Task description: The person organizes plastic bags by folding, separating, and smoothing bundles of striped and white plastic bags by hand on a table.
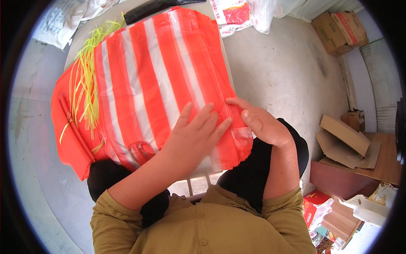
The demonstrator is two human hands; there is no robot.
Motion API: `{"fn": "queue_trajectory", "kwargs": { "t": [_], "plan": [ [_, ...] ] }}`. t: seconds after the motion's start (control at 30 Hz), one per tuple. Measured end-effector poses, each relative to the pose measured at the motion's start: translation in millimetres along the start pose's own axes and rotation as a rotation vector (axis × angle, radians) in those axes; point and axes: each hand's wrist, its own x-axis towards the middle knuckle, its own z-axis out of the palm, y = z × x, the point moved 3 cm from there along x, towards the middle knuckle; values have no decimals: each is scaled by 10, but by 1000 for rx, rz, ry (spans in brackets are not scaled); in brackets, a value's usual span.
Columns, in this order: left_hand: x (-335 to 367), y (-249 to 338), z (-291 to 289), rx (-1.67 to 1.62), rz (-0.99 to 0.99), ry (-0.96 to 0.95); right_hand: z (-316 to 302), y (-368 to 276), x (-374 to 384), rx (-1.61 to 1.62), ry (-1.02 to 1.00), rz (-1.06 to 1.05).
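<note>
Film stack point(163, 76), prob. light/soft/slippery, best pinched nr R edge of surface point(108, 16); L hand point(191, 137) fingers spread, released; R hand point(268, 126) grasp unclear.

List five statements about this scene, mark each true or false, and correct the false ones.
1. The left hand is spread over the striped plastic stack. True.
2. The right hand is at the stack's left edge. False: it is at the right edge.
3. Yellow strips lie along the stack's left side. True.
4. The sleeves are blue. False: the sleeves are olive-brown.
5. The stack's stripes are red and whitish. True.
</note>
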Motion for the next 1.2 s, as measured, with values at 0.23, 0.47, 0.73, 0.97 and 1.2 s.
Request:
{"fn": "queue_trajectory", "kwargs": {
  "t": [0.23,0.47,0.73,0.97,1.2],
  "plan": [
    [-1,-70,-44,-137,-29,-93,-111,38,-21,-56,17,128],
    [5,-105,5,-205,-56,-112,-76,-93,-98,-92,-32,151],
    [59,-93,-27,-314,-24,-134,-89,-168,-154,-82,-64,205],
    [92,-246,67,-671,-62,-66,-66,-304,-175,-21,-39,-80],
    [1,-383,50,-1435,-830,-201,-22,-340,-195,66,-251,-65]
  ]
}}
